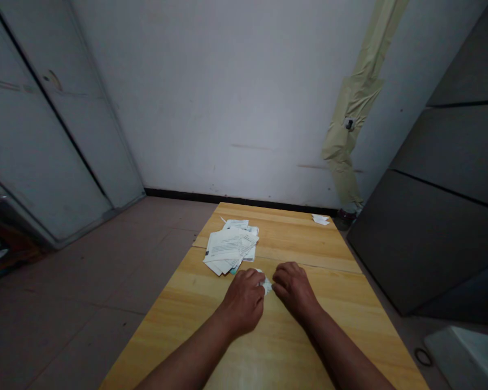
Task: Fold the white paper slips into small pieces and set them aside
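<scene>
A small piece of printed paper [267, 285], seemingly folded, lies between my two hands just above the wooden table. My left hand [247, 299] is closed on the paper's left side, with fingers curled over it and part of it hidden. From the right, my right hand [295, 288] has its fingers bent and drawn together at the paper's right corner. Its fingertips and thumb seem to pinch that corner. Just beyond my left hand is a loose pile of printed sheets [230, 246], overlapping at different angles.
The wooden table [341, 325] has a seam running across it. Some small white folded papers [320, 219] lie at its far right corner. A white wall with taped covering [345, 130] stands behind. Grey panels [443, 216] rise on the right, and a white cabinet [44, 135] on the left.
</scene>
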Motion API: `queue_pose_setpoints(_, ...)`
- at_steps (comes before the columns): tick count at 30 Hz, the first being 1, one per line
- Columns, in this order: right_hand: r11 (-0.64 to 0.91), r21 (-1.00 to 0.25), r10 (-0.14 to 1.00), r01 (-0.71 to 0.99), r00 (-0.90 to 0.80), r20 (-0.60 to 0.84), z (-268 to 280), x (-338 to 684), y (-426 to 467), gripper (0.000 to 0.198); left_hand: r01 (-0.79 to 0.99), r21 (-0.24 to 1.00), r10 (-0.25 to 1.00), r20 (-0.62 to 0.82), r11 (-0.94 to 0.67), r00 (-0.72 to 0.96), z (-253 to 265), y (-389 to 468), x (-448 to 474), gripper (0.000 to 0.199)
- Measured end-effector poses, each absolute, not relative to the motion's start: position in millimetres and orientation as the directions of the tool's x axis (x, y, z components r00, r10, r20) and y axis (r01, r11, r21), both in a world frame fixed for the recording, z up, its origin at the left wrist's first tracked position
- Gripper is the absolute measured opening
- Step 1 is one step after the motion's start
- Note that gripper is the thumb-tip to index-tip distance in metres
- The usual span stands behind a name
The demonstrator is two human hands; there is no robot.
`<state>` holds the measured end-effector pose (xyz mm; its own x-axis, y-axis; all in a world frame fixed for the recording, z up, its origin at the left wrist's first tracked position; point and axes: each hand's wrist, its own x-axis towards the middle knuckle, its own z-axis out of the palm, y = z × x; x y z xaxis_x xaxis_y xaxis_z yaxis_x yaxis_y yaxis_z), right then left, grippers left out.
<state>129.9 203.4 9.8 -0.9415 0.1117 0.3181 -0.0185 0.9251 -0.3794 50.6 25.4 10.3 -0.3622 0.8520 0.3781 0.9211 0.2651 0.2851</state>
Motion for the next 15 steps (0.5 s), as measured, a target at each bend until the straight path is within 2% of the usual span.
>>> queue_pose_setpoints(3, 0.926, -0.378, 0.133, 0.001, -0.937, 0.324, 10.1, 128.1, 205.6, 0.010, 0.924, 0.343, 0.893, 0.346, 0.166, -0.289, 14.1, 24.4, 37.1, 0.019)
queue_pose_setpoints(8, 0.927, -0.373, 0.180, 0.050, -0.929, 0.324, 8.2, 127.6, 207.6, 0.009, 0.904, 0.396, 0.904, 0.309, 0.160, -0.296, 8.6, 20.3, 31.3, 0.020)
queue_pose_setpoints(12, 0.870, -0.492, 0.220, 0.031, -0.917, 0.332, 8.2, 130.1, 204.6, 0.014, 0.893, 0.393, 0.903, 0.267, 0.217, -0.337, 7.9, 23.2, 38.7, 0.021)
queue_pose_setpoints(15, 0.806, -0.591, 0.190, -0.014, -0.940, 0.282, 10.8, 134.9, 198.9, 0.017, 0.881, 0.369, 0.899, 0.202, 0.296, -0.387, 11.3, 30.5, 46.0, 0.022)
